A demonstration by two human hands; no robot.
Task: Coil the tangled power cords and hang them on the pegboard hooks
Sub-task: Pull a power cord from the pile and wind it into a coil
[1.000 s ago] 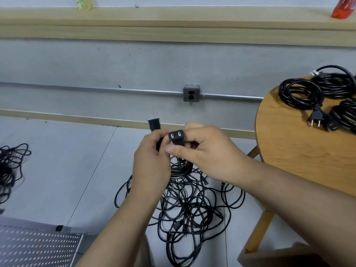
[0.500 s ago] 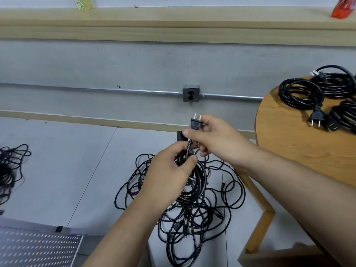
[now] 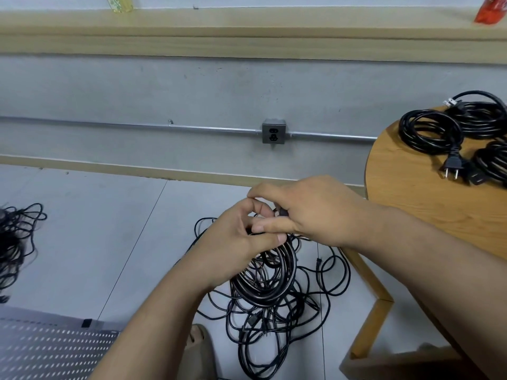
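My left hand [image 3: 236, 248] grips the top of a coiled black power cord [image 3: 270, 281] that hangs in loops below it. My right hand [image 3: 307, 212] reaches over from the right, fingers curled round the cord's end just above the coil; the plug is hidden under the fingers. Under both hands a tangle of thin black cords [image 3: 274, 325] lies on the floor. A grey perforated pegboard [image 3: 46, 349] lies at the bottom left.
A round wooden table [image 3: 411, 193] stands at the right with several coiled black cords [image 3: 430, 133] on it. Another cord tangle [image 3: 16, 242] lies on the floor at far left. A wall socket [image 3: 273, 131] sits on a metal conduit. A foot [image 3: 199, 349] shows below.
My right hand has come down from holding the plug up and now covers the cord's end over the coil. My left hand keeps hold of the coil.
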